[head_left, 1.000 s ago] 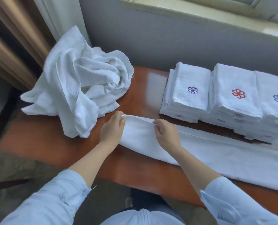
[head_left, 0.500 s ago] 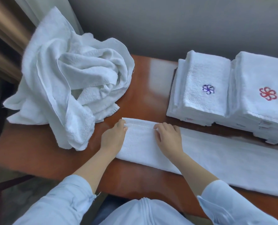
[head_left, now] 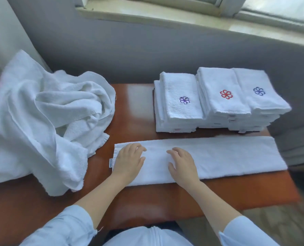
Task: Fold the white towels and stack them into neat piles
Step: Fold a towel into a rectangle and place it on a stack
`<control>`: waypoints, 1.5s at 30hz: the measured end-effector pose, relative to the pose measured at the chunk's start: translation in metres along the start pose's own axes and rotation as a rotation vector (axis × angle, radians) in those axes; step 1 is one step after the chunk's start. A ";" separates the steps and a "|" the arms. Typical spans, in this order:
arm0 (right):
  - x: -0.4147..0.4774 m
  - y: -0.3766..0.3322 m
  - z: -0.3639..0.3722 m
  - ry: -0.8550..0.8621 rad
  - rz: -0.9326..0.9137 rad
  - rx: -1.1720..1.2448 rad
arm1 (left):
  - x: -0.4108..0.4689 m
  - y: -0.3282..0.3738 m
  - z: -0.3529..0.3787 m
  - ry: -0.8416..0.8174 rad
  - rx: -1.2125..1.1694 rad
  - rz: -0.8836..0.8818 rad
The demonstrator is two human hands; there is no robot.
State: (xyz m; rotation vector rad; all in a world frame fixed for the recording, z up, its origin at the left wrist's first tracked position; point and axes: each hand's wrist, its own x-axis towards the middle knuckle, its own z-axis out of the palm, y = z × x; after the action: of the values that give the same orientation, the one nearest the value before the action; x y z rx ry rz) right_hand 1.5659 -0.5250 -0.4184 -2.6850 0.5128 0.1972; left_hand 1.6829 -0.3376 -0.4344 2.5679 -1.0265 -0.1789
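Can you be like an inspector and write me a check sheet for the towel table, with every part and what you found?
Surface: brown wooden table, shiny, with towels over much of it.
Job's things: long folded towel lying flat near the front edge; heap of unfolded towels at the left; three folded piles side by side at the back: purple-flower pile, red-flower pile, blue-flower pile.
Clutter: nothing seen.
Grippers: left hand and right hand both rest flat on the left half of the long folded towel, gripping nothing.
Cables: nothing seen.
Surroundings: grey wall behind the table, window sill above it, pale curtain at the left.
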 end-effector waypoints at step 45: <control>-0.060 0.427 -0.146 -0.135 0.604 0.499 | 0.161 0.443 0.179 -0.512 -0.144 0.001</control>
State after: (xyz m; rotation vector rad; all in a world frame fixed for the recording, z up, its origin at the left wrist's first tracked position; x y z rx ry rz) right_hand 1.3576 -0.9296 -0.4255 -1.9615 1.1483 0.3585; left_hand 1.4716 -0.7958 -0.4278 2.4398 -1.1310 -0.9114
